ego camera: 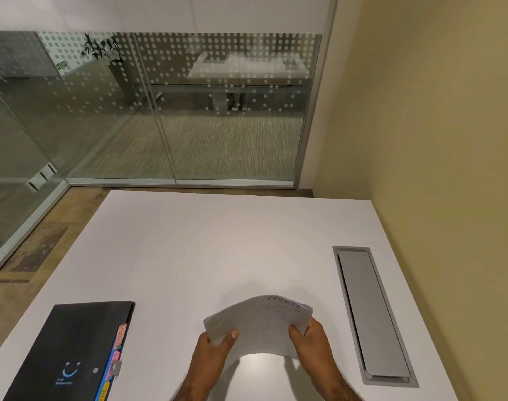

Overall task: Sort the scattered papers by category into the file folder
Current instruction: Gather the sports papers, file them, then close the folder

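Note:
A stack of white papers [261, 325] is held up just above the white table [189, 256], near its front edge. The top sheet reads "SPORTS" in handwriting. My left hand [215, 347] grips the stack's lower left corner, thumb on top. My right hand [310, 335] pinches the lower right edge. A closed black file folder [70, 351] lies flat at the front left, with a blue smile mark on its cover. Coloured index tabs, pink, blue and yellow, stick out of its right side.
A grey metal cable hatch [372, 314] is set flush into the table at the right. A yellow wall [449, 140] runs close along the right side. Glass partitions [160, 111] stand beyond the table's far edge and to the left.

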`<state>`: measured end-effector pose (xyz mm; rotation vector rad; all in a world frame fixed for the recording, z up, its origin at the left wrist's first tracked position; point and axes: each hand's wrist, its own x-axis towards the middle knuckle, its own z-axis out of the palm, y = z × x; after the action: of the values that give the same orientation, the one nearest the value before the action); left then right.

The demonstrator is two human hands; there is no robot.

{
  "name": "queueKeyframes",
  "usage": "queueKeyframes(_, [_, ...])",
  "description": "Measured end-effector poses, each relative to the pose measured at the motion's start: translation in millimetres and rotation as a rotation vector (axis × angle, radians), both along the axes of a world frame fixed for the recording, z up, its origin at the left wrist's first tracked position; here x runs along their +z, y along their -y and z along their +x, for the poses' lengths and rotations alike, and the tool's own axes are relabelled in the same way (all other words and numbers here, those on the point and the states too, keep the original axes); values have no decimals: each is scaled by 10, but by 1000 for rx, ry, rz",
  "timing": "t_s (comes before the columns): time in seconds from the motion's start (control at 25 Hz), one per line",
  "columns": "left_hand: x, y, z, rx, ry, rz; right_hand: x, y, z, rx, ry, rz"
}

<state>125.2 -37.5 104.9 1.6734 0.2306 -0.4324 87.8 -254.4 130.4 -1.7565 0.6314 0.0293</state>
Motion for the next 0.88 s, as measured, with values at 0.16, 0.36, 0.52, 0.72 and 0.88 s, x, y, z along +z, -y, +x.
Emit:
queueKeyframes(0.16, [-59,-8,-16,1,-10,1,-25,-5,-6,11,-14,-25])
queueKeyframes(0.36, [-92,-1,-56,13,-48,17,-29,-28,-54,7,-29,-49])
queueKeyframes(0.52, [-132,-21,-60,-2,-48,32,-52,-51,-77,24,-40,-69])
queueKeyframes(0.72, [83,-125,-16,-14,0,114,-91,-76,-118,81,-43,-80])
queueKeyframes(0.88, [354,-447,38,-81,-49,26,96,-232,-110,146,-45,73])
